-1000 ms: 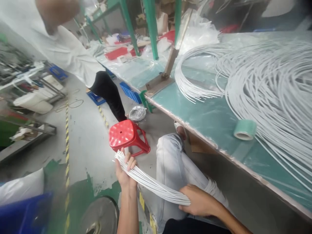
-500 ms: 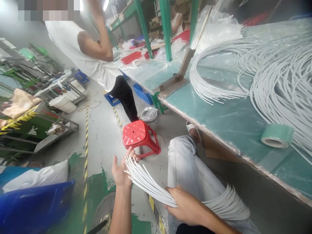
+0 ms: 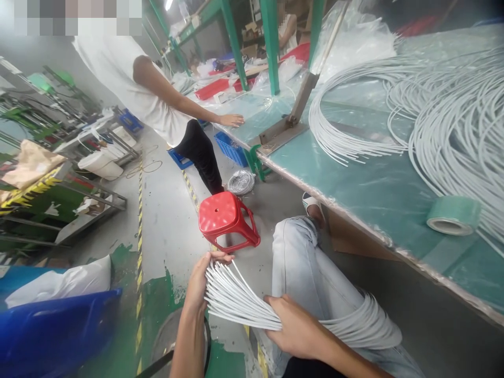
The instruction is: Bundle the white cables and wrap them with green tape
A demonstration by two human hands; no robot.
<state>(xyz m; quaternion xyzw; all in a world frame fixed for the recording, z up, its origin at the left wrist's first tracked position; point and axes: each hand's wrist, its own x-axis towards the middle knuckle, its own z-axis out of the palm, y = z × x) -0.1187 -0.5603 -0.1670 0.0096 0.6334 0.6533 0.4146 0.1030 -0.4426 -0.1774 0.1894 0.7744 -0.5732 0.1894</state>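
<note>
The person sits beside the bench [image 3: 354, 194] with a bundle of white tubes [image 3: 236, 304] held low over the lap, between the knee in pale jeans [image 3: 299, 262] and the floor. The right hand [image 3: 299, 328] is clamped round the middle of the bundle, fingers wrapped over the top so the tubes fan out on both sides of the fist. The left hand [image 3: 199, 286] stands at the free ends — palm against the tips, fingers curled over the top edge, cupping rather than squeezing.

The ends are not level: a few tubes stick out past the rest, and one springs away from the fan toward the red stool [image 3: 226, 218]. From where I stand that looks like the weak point. The tubes seem springy and slippery, so if the right hand loosens its hold, I would expect the fan to burst apart and slide off the knee onto the floor. The tail behind the right hand droops down the thigh and could snag or kink there.

On the bench lie big loops of the same white tubing [image 3: 444, 121], with a roll of green tape [image 3: 452, 215] near the edge — well apart from the hands. A co-worker in a white top [image 3: 129, 73] leans over the far end of the bench, one hand [image 3: 232, 120] flat on it.
</note>
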